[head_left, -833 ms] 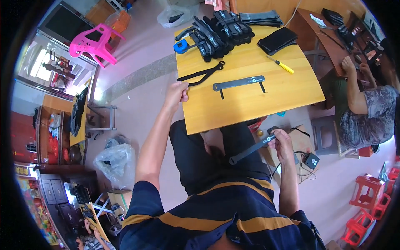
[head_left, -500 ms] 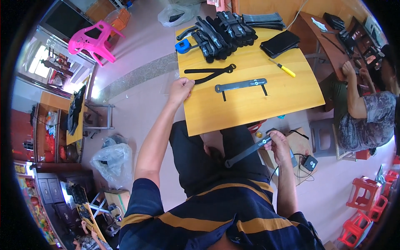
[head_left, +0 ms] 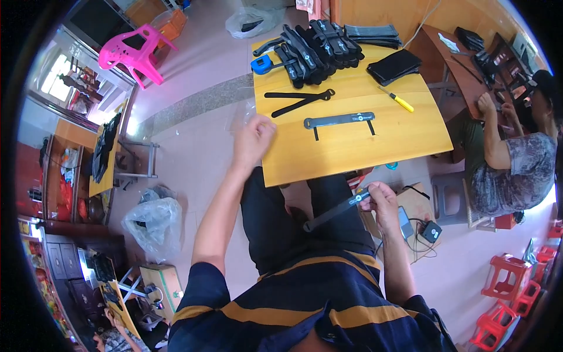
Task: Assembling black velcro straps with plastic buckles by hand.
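Observation:
My right hand (head_left: 381,198) is below the near right corner of the wooden table (head_left: 358,158) and grips the end of a long dark flat strip (head_left: 334,211) that slants down over my lap. My left hand (head_left: 254,139) hovers at the table's left edge with loosely curled fingers and nothing in it. On the table lie a grey flat strip with two short prongs (head_left: 339,121), a black forked strap (head_left: 298,101) and a yellow-handled screwdriver (head_left: 397,100).
A pile of black parts (head_left: 316,47), a blue tape-like item (head_left: 261,64) and a black case (head_left: 394,66) sit at the table's far end. Another person (head_left: 510,158) sits at the right by a second desk. A pink plastic chair (head_left: 132,54), plastic bags and red stools stand around.
My left hand has drawn back from the black forked strap to the table's left edge. My right hand still holds the dark strip in about the same place.

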### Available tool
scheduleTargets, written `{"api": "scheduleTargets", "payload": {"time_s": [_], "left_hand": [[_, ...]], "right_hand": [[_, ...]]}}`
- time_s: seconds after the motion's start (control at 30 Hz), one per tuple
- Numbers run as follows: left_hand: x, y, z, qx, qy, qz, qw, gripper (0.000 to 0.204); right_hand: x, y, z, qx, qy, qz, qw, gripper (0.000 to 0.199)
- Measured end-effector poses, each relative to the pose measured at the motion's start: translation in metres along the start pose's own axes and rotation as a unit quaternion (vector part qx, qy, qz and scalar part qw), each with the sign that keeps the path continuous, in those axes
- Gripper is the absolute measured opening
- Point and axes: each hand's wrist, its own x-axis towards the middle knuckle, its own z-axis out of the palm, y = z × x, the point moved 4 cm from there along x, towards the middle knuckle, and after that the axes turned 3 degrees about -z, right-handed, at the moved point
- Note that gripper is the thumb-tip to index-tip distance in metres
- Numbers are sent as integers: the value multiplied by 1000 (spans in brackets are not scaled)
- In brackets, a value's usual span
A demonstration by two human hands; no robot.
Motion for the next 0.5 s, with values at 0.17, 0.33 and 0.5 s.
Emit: {"api": "scheduleTargets", "payload": {"time_s": [0.17, 0.33, 0.5], "left_hand": [[-113, 95, 29, 18, -184, 119, 976, 30], [-155, 110, 46, 91, -157, 156, 971, 33], [-161, 109, 37, 21, -165, 160, 973, 26]], "right_hand": [[-2, 0, 37, -1, -49, -50, 998, 19], [-17, -7, 75, -46, -99, -89, 990, 17], [-35, -14, 80, -39, -176, -99, 979, 16]]}}
